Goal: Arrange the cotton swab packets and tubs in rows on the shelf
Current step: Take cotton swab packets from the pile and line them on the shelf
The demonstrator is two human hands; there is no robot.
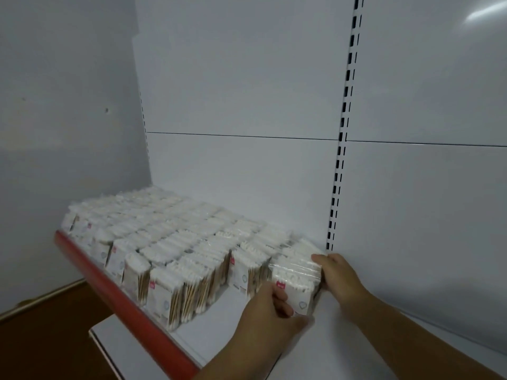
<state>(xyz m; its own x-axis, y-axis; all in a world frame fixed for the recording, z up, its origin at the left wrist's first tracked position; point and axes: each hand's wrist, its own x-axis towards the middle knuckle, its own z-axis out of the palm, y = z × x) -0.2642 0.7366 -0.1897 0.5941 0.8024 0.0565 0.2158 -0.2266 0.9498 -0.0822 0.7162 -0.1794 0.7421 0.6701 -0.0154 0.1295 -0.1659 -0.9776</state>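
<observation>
Placing step, looks like: left hand (274, 305) and right hand (338, 274) both grip a clear-wrapped bundle of white cotton swab packets (297, 275) at the right end of the packet rows (170, 242) on the white, red-edged metal shelf (233, 311). Next, I'd guess, snug it flush and let go.

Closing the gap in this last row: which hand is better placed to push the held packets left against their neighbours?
Probably the right hand: it grips the held packets on their right side, away from the neighbouring row. The left hand grips their front face.
</observation>
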